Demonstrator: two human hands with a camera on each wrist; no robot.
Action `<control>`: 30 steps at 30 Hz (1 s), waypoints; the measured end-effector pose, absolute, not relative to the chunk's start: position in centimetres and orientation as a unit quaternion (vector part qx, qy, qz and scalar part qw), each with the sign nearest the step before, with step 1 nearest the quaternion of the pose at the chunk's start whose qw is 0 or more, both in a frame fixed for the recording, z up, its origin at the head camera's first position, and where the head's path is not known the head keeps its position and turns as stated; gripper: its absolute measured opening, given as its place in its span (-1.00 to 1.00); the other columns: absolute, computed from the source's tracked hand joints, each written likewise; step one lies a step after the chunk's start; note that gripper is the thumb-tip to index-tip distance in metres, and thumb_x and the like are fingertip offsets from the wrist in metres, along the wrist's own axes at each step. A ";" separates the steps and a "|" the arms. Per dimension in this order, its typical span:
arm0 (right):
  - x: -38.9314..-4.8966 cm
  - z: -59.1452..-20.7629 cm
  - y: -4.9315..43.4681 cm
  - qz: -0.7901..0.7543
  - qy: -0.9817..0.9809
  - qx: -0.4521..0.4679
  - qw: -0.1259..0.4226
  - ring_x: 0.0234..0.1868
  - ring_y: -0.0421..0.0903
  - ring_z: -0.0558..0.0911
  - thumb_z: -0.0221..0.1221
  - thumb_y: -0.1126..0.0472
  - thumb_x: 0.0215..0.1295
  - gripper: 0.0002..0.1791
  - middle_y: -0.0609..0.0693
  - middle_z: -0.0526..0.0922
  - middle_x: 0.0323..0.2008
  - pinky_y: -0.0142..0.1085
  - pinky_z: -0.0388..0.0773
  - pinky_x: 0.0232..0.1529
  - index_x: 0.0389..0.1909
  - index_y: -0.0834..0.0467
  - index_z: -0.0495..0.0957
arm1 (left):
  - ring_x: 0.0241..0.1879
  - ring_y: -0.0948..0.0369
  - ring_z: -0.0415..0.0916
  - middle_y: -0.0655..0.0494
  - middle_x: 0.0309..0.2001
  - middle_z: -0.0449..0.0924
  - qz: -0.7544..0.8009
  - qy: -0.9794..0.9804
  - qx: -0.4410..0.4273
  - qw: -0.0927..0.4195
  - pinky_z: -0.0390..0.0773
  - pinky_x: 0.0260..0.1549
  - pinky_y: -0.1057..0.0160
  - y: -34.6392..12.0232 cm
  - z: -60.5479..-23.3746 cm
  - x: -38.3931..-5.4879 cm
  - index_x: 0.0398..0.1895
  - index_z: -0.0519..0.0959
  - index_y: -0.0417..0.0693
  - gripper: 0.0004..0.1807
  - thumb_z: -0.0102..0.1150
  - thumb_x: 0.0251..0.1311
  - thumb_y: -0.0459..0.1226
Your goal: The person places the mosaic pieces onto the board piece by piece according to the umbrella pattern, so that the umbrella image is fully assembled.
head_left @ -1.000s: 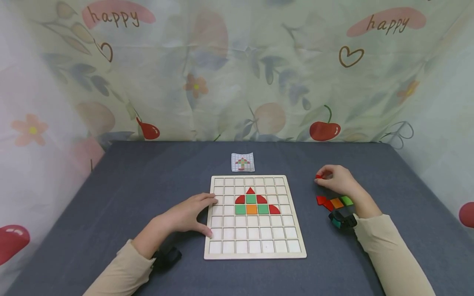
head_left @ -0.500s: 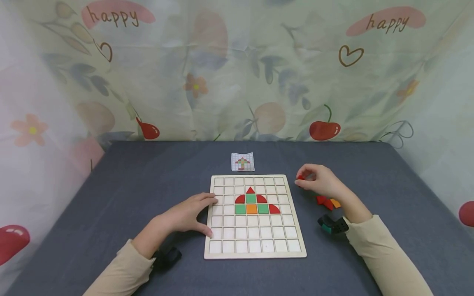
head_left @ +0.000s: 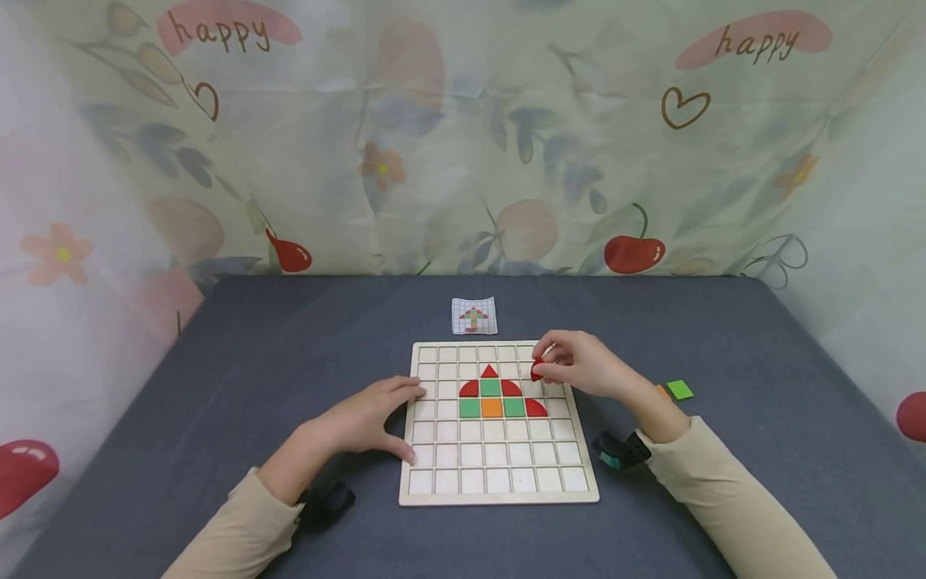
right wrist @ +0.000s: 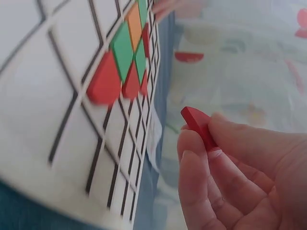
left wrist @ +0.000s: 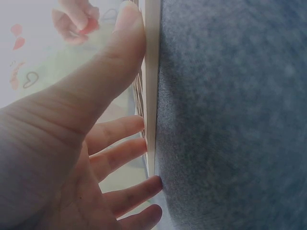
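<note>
While your left hand lies spread along the left edge of the white gridded board, thumb and fingertips at its rim, your right hand pinches a small red piece between thumb and fingers. The piece is over the board's upper right part and, as the right wrist view shows, held apart from the surface. On the grid, note the red triangle at the top of the pattern; below it, a green square sits between two curved red pieces, and the next row runs green, orange, green, then a curved red piece at your right. Just beyond the board's far edge lies a small printed card bearing a coloured pattern on a grid. Beyond your right forearm, a lime-green piece rests on the dark cloth, with an orange piece, partly hidden, beside it.
</note>
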State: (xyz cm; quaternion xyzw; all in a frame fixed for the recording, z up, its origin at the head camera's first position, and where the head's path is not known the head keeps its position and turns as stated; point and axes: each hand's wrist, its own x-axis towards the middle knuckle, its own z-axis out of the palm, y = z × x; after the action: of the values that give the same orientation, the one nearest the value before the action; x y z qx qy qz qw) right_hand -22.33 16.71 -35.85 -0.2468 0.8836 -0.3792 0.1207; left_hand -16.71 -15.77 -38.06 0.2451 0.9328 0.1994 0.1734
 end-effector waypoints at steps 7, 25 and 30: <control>-21.8 -35.8 14.9 -0.388 0.867 -0.278 0.144 -0.40 -0.04 0.66 0.17 0.29 0.25 -0.84 0.15 0.61 -0.31 -0.36 0.62 -0.30 -0.22 0.29 0.53 | 0.39 -0.05 0.10 -0.10 0.40 0.14 0.200 0.933 0.243 0.175 0.22 0.29 -0.06 -15.8 -38.0 -16.7 0.34 0.25 -0.14 -0.01 0.43 -0.17 0.07; -21.5 -36.4 11.2 -0.363 0.852 -0.348 0.149 -0.32 -0.23 0.59 0.18 0.25 0.24 -0.87 0.03 0.69 -0.31 -0.43 0.54 -0.16 -0.25 0.20 0.62 | 0.38 -0.05 0.11 -0.11 0.39 0.15 0.199 0.932 0.249 0.172 0.22 0.29 -0.06 -15.8 -38.2 -16.8 0.34 0.25 -0.15 -0.01 0.42 -0.18 0.08; -21.7 -36.7 10.3 -0.356 0.855 -0.344 0.158 -0.32 -0.26 0.59 0.19 0.24 0.24 -0.88 0.03 0.69 -0.30 -0.47 0.52 -0.18 -0.26 0.19 0.62 | 0.38 -0.04 0.12 -0.11 0.39 0.16 0.201 0.932 0.249 0.173 0.21 0.30 -0.06 -15.8 -38.1 -16.8 0.33 0.26 -0.15 -0.01 0.42 -0.18 0.08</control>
State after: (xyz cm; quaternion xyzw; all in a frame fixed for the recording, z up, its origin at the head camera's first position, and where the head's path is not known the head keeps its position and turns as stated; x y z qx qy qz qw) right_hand -21.68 10.32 -36.70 -0.3436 0.8546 -0.3559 0.1580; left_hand -16.80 -15.79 -38.13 0.2489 0.9316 0.2005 0.1731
